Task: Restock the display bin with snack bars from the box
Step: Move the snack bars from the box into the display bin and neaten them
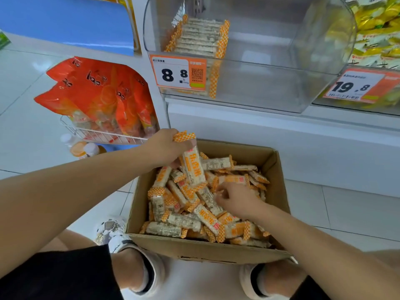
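Observation:
A cardboard box [201, 249] on the floor between my feet holds several snack bars [184, 221] in clear wrappers with orange checked ends. My left hand [166, 148] is over the box's far left corner, shut on a few snack bars [192, 167] that hang down from it. My right hand [236, 198] reaches into the pile in the middle of the box, fingers spread and touching bars; whether it grips one is hidden. Above, the clear display bin [259, 83] holds one stacked row of snack bars [199, 37] at its left side.
An orange price tag [178, 72] reading 8.8 is on the bin's front. A neighbouring bin [378, 40] of yellow packets stands to the right. Red-orange bags [97, 94] fill a wire basket at the left, with bottles [84, 148] under it. A white shelf ledge [281, 131] runs behind the box.

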